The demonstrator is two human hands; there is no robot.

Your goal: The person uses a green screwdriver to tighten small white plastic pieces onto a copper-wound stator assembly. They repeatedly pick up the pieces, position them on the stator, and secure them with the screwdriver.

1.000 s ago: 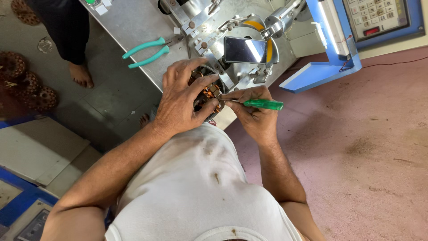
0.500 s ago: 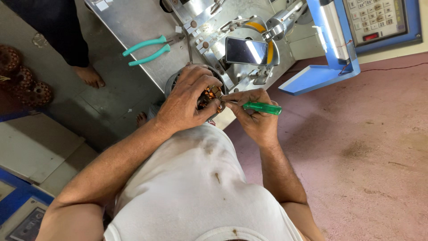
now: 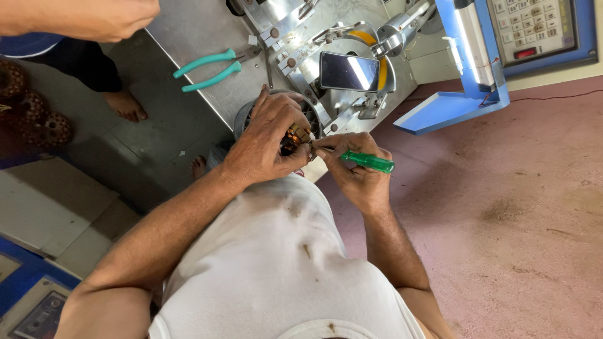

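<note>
My left hand (image 3: 267,141) wraps over a round grey motor stator (image 3: 246,115) with copper windings (image 3: 295,137), gripping it against the edge of the metal bench. My right hand (image 3: 355,172) holds a green-handled screwdriver (image 3: 370,161), its tip pointing left into the copper windings beside my left fingers. Both hands touch at the stator. Most of the stator is hidden under my left hand.
A grey winding machine (image 3: 352,44) with a dark screen (image 3: 348,71) stands behind the stator. Teal-handled pliers (image 3: 210,68) lie on the metal bench (image 3: 188,31). A blue control panel (image 3: 534,28) sits at top right. Another person's arm (image 3: 81,16) and bare foot (image 3: 125,105) are at top left.
The view has shifted slightly. Another person's arm has come into view at top left. My hands stay on the stator and screwdriver in about the same pose.
</note>
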